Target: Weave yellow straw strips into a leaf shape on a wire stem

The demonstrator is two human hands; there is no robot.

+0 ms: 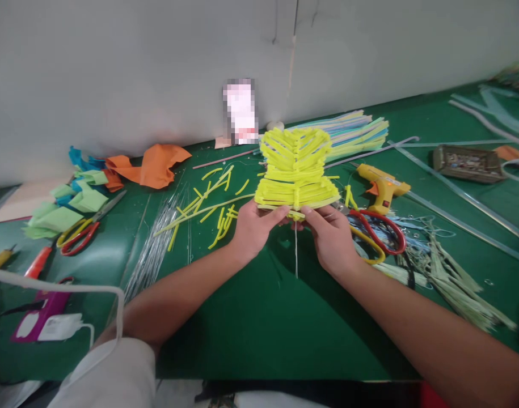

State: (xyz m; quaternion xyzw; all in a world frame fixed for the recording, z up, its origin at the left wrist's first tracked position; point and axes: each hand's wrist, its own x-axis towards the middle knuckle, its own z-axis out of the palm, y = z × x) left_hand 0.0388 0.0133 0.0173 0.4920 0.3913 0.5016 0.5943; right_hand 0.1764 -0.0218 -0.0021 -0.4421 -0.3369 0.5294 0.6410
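Note:
A bright yellow piece built of pipe-cleaner strips (pixel 296 170) stands raised over the table, its rows fanning out from a middle stem. My left hand (pixel 259 224) pinches its lower left edge, thumb in front. On the lower right edge my right hand (pixel 331 229) grips in the same way, thumbs close together near the stem. Below them a thin pale wire (pixel 296 255) sticks down. Fingers behind the piece are mostly hidden. Cut yellow strips (pixel 225 224) lie left of my hands. Red and yellow scissors (pixel 382 235) rest beside my right hand.
A yellow glue gun (pixel 382 184) and a small box (pixel 467 164) lie to the right. Behind are bundled pastel strips (pixel 361 133) and a blurred phone (pixel 241 110). Leftward lie wires (pixel 161 238), orange paper (pixel 157 165), more scissors (pixel 89 226) and a power strip (pixel 44 311).

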